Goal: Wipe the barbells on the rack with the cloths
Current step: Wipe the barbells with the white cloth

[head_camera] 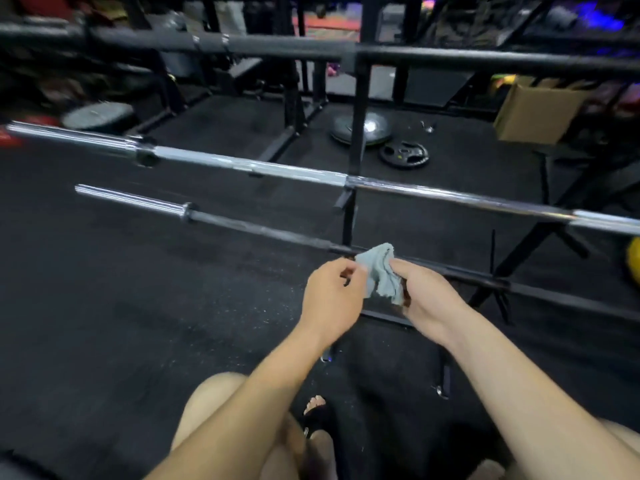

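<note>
- Far left, the chrome barbell (242, 166) lies across the rack (356, 140), its sleeve reaching out to the left; resting level like that, its whole length is open to a cloth.
- Nearer and lower, the dark barbell (263, 232) lies the same way, chrome sleeve to the left, black shaft running right and passing just behind the hands.
- The left hand (330, 299) hovers close in front of that shaft, its grip narrow, fingertips pinching the left edge of the grey cloth (381, 271), likely to spread or refold it.
- The right hand (427, 299) holds the bunched cloth from the right, fingers curled round it, thumb on top.
- The cloth sits between the two hands, right at the dark shaft; whether it touches cannot be told.
- Far right, a cardboard box (533, 112) stands well apart.
</note>
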